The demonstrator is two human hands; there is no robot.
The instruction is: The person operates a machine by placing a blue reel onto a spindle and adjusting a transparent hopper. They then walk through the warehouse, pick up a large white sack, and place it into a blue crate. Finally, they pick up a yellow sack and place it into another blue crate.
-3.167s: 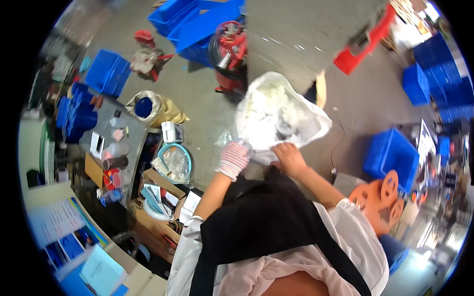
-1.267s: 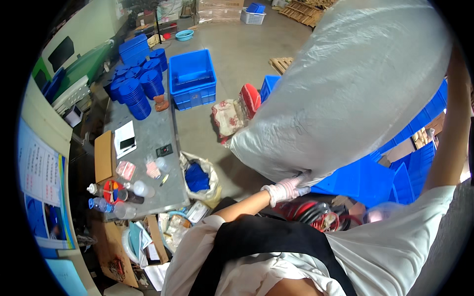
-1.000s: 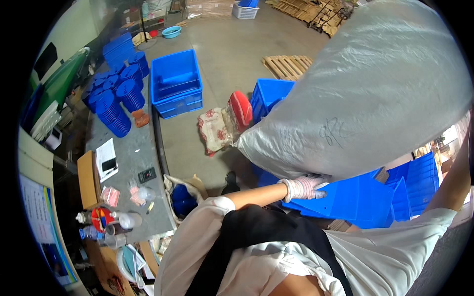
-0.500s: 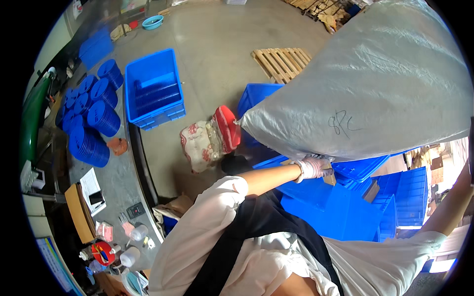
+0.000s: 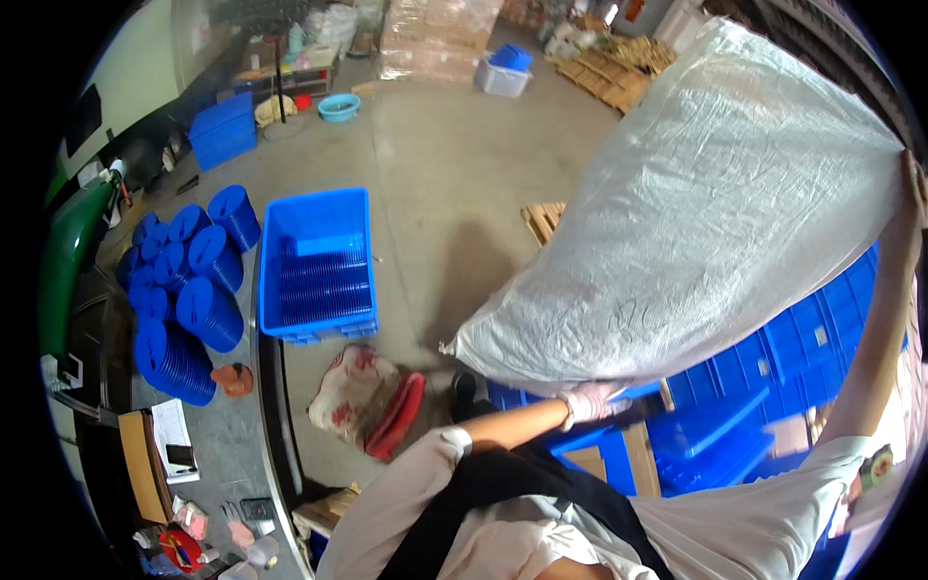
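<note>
A large, silvery-grey plastic sack point(image 5: 696, 222), bulging and wrinkled, hangs slantwise on the right side of the head view. My left hand point(image 5: 592, 402), in a pale glove, is closed on its lower edge. At the far right rim my right hand point(image 5: 913, 188) grips the sack's upper right corner, its fingers partly cut off by the picture's edge. The sack's narrow tip points left over the floor. Below my left hand lie blue plastic lids or panels point(image 5: 706, 425) and an open carton flap point(image 5: 640, 459). Blue crates point(image 5: 812, 329) show behind the sack.
Left stands a grey table point(image 5: 227, 454) with stacked blue discs point(image 5: 210, 314), a phone point(image 5: 181, 454) and small containers. A blue crate point(image 5: 319, 333) holds rows of blue discs. A red-and-white cushion point(image 5: 353, 387) lies near my feet. Wooden pallet point(image 5: 543, 220) and wrapped cartons point(image 5: 435, 39) are farther off.
My view has tilted up, showing more of the far floor. The sack has swung and now uncovers blue crates on the right. My right hand has come into view at its corner.
</note>
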